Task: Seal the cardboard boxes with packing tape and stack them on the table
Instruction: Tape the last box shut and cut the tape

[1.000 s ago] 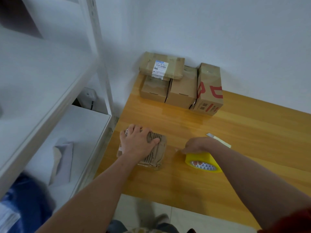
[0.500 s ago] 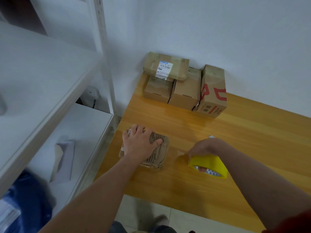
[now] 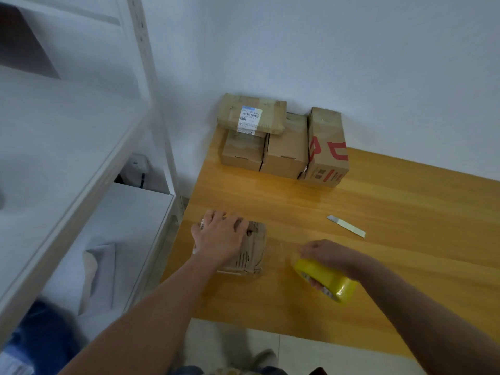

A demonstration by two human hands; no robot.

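A small brown cardboard box point(image 3: 250, 253) lies near the left front corner of the wooden table point(image 3: 392, 239). My left hand point(image 3: 220, 236) rests flat on top of it, fingers spread. My right hand point(image 3: 323, 255) grips a yellow roll of packing tape point(image 3: 326, 280), lifted and tilted to the right of the box. A clear strip of tape stretches from the roll toward the box. At the back, against the wall, stand several cardboard boxes point(image 3: 286, 147), one with a white label lying on top of another.
A small utility blade point(image 3: 346, 226) lies on the table right of the box. A white metal shelf unit point(image 3: 81, 171) stands close on the left, with a grey folded item on its lower shelf. The wall runs behind the table.
My right hand has lifted the tape roll off the table, tilted it and pulled it to the right, away from the box. The left hand stays on the box.
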